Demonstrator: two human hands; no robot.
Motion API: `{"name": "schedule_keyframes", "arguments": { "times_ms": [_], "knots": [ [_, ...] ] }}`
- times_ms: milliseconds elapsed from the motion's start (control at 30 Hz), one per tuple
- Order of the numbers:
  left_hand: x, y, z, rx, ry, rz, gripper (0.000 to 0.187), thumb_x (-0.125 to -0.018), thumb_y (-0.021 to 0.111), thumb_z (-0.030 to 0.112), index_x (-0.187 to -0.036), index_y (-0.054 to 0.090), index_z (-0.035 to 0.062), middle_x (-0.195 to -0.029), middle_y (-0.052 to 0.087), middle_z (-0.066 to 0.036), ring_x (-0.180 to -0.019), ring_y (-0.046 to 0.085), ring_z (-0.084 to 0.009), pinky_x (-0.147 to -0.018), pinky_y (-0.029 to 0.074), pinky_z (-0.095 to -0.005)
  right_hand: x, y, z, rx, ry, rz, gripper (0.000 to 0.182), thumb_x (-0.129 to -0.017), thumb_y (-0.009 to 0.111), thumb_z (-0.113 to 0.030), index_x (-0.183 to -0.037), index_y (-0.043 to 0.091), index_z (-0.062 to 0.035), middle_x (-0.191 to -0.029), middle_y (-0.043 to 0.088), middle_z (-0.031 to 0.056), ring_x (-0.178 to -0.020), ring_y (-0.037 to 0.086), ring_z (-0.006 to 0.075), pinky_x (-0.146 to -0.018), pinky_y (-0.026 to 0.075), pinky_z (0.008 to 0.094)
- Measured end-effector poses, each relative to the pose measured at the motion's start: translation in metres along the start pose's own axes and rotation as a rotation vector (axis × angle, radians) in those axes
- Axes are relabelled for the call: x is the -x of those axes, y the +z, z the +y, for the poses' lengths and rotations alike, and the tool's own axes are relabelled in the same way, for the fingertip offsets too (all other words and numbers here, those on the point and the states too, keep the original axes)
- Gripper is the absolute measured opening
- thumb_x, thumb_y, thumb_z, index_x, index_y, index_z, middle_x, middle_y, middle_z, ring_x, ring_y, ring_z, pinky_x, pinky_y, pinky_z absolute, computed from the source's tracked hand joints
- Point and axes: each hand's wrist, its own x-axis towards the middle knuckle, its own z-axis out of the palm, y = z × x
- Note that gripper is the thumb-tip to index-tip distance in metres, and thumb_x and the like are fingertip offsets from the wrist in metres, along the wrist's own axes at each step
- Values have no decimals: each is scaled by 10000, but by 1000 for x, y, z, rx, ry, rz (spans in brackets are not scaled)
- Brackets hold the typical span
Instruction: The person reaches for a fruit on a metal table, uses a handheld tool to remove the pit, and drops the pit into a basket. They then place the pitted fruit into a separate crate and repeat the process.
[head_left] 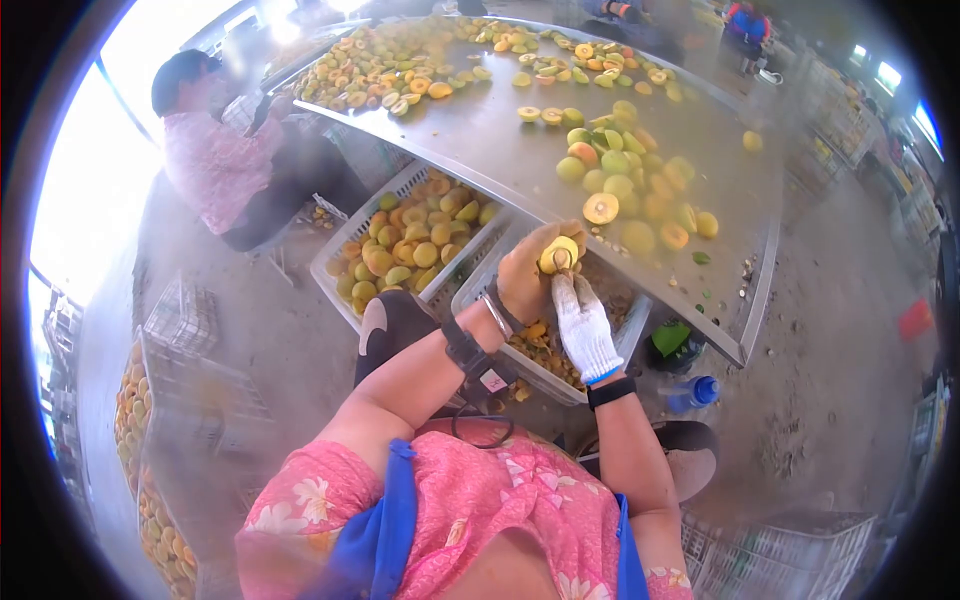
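My left hand [534,272], in a stained brownish glove, holds a yellow fruit half [559,254] just off the front edge of the metal table [480,135]. Close against it, my right hand [583,325] wears a white glove with a blue cuff; its fingers are pressed together at the underside of the fruit, and what they grip is too small to make out. On the table, a cut fruit half [600,208] with its cut face up lies nearest my hands, beside a pile of green and yellow fruit [622,165]. Beneath my hands sits a crate of scraps [550,385].
A crate of fruit [410,240] stands left of the scrap crate. A person [215,150] sits at the table's left side. A blue bottle [692,393] stands on the floor at the right. Empty-looking crates [780,555] are at lower right.
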Motion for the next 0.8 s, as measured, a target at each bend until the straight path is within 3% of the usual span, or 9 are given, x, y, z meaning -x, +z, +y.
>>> {"name": "schedule_keyframes", "arguments": {
  "times_ms": [133, 200, 300, 400, 500, 600, 700, 800],
  "knots": [
    [5, 4, -2, 76, -51, 69, 377, -1040, 492, 297, -1235, 610, -4, -1185, 666, -141, -1069, 643, -235, -879, 534, -364, 1, -1, 1, 76, 41, -59, 381, -1060, 523, -267, -1246, 588, 59, -1125, 679, 158, -1036, 608, 219, -927, 471, 337],
    [2, 4, -1, 174, -100, 136, 345, -1036, 491, 291, -1176, 624, 4, -1134, 676, -137, -1007, 653, -224, -834, 542, -362, 0, 0, 5, 120, 63, -81, 385, -1061, 519, -268, -1249, 585, 61, -1135, 677, 164, -1049, 609, 231, -935, 468, 341],
    [5, 16, 8, 62, -62, 198, 418, -1031, 463, 340, -1019, 659, -29, -1011, 695, -123, -847, 647, -196, -757, 533, -321, -1, 4, 19, 146, 22, -80, 403, -1058, 517, -300, -1248, 579, 50, -1088, 680, 198, -1009, 634, 277, -903, 484, 356],
    [15, 27, 39, -107, -137, 125, 486, -1045, 419, 369, -906, 669, -24, -893, 694, -113, -755, 630, -187, -711, 510, -306, 5, 1, -2, 272, -5, -100, 427, -1053, 515, -344, -1239, 577, 36, -1023, 674, 226, -945, 649, 326, -859, 500, 374],
    [9, 15, 53, -335, -220, -13, 589, -1076, 334, 440, -882, 677, 1, -826, 693, -112, -693, 639, -202, -664, 531, -298, 9, 4, 3, 283, -10, -120, 479, -1027, 495, -413, -1216, 568, 21, -1030, 649, 337, -1029, 607, 513, -819, 514, 500],
    [1, 3, 41, -340, -196, -54, 616, -1078, 350, 456, -827, 674, -3, -793, 690, -132, -681, 639, -205, -641, 535, -322, 11, 7, 12, 220, -32, -131, 493, -1030, 500, -429, -1222, 565, 20, -940, 681, 289, -932, 657, 485, -798, 527, 483],
    [9, 16, 38, -145, -136, 123, 635, -1073, 378, 475, -777, 669, -5, -751, 679, -149, -671, 644, -223, -651, 543, -346, 5, 13, 37, -47, -32, -146, 414, -1040, 534, -430, -1187, 617, -52, -792, 627, 45, -669, 592, 161, -616, 492, 319],
    [7, 9, 46, 172, -327, 40, 632, -1068, 414, 478, -758, 665, -12, -745, 677, -164, -679, 657, -250, -662, 552, -363, 16, 1, -11, -269, 375, -346, 402, -1007, 556, -507, -1050, 604, -110, -663, 543, 6, -480, 471, 128, -438, 400, 316]
  ]
}}
